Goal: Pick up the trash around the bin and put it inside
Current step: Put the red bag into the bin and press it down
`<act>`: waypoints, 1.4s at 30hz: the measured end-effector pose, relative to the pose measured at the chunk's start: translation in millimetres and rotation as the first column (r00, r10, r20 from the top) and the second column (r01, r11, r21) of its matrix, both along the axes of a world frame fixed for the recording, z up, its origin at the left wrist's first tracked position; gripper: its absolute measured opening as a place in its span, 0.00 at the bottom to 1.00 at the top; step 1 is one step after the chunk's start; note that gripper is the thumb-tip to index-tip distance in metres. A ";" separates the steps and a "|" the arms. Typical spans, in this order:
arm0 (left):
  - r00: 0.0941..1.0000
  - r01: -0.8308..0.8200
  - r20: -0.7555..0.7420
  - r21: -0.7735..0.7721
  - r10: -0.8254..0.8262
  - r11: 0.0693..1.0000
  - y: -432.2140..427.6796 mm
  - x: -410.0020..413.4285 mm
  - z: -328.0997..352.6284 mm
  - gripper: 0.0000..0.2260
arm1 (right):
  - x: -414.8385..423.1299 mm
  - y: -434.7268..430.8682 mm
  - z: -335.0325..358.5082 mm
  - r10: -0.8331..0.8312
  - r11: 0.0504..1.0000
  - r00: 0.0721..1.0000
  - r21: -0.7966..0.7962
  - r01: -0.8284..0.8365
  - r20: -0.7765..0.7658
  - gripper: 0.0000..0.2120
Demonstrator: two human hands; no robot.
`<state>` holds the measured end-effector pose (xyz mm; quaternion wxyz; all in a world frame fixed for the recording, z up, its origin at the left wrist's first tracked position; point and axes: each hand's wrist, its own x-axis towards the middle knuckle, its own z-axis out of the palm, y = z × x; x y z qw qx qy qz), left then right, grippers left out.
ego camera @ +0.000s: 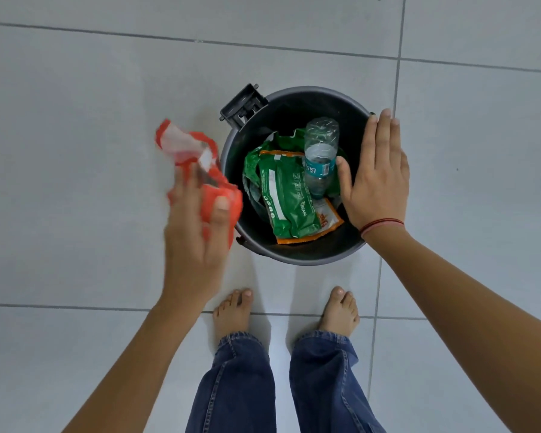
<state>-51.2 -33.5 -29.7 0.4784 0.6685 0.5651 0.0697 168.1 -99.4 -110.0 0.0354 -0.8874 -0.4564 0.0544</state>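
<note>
Left hand (197,226) motion-blurred; red wrapper (197,164) print seemingly illegible.

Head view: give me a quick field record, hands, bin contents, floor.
left hand: gripping a red wrapper, beside the bin's left rim, motion-blurred
right hand: open, flat, empty, over the bin's right rim
bin: dark, round, open top, on tile floor
in bin: clear bottle, green packet, orange-edged packet
red wrapper state: not yet inside the bin
loose trash on floor: none visible
feet: bare, just in front of bin
</note>
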 end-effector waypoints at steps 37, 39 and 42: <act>0.503 0.751 -0.737 0.113 -0.452 0.650 6.7 66.1 -50.8 0.34 | 0.0 1.3 2.5 -0.035 0.999 0.997 0.033 0.037 -0.070 0.28; 0.362 0.771 -0.814 -0.013 -0.454 0.636 8.9 60.7 -59.1 0.38 | 0.2 1.7 2.7 -0.037 0.999 0.997 0.036 0.040 -0.073 0.28; 0.171 0.763 -0.823 -0.237 -0.542 0.601 15.8 72.0 -85.1 0.41 | 0.2 1.6 2.6 -0.039 0.998 0.996 0.041 0.042 -0.077 0.28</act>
